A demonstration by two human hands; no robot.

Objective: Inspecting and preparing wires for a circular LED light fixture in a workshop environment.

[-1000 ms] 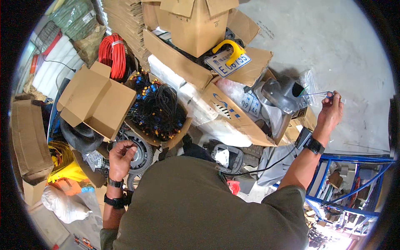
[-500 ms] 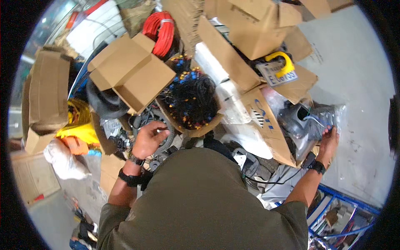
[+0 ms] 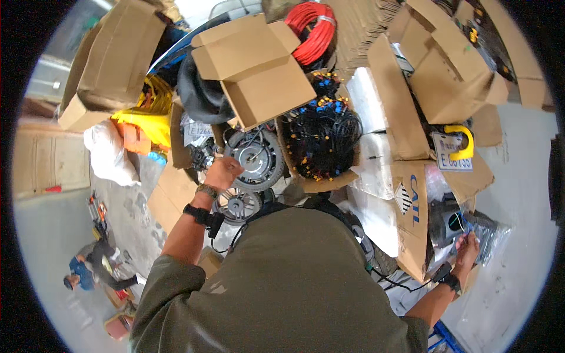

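Note:
My left hand [image 3: 223, 173] is over the lower left edge of a spoked black wheel with a tyre [image 3: 255, 160]. Its fingers are loosely curled and a little apart, and I see nothing in them. A second, smaller wheel [image 3: 236, 205] lies just below. Far to the right, my right hand [image 3: 467, 252] is closed on the edge of a clear plastic bag [image 3: 489, 235]. Beside those fingers a smooth black part [image 3: 442, 222] with a round opening and thin pale and blue strands shows. The fingertips are partly hidden by the plastic.
An empty cardboard box [image 3: 262, 73] lies tilted beside a carton of black cables [image 3: 321, 141] with coloured ends. Behind them is a red cable coil [image 3: 312, 32]. White foam blocks [image 3: 371, 159], a printed carton [image 3: 412, 217] and a yellow hook-shaped part [image 3: 465, 141] stand right. Another person [image 3: 82, 270] is at far left.
My view has turned, so the boxes and wheels appear further right and the other person shows more. Around the right hand the plastic bag has shifted and crumpled, baring more of the black part's opening.

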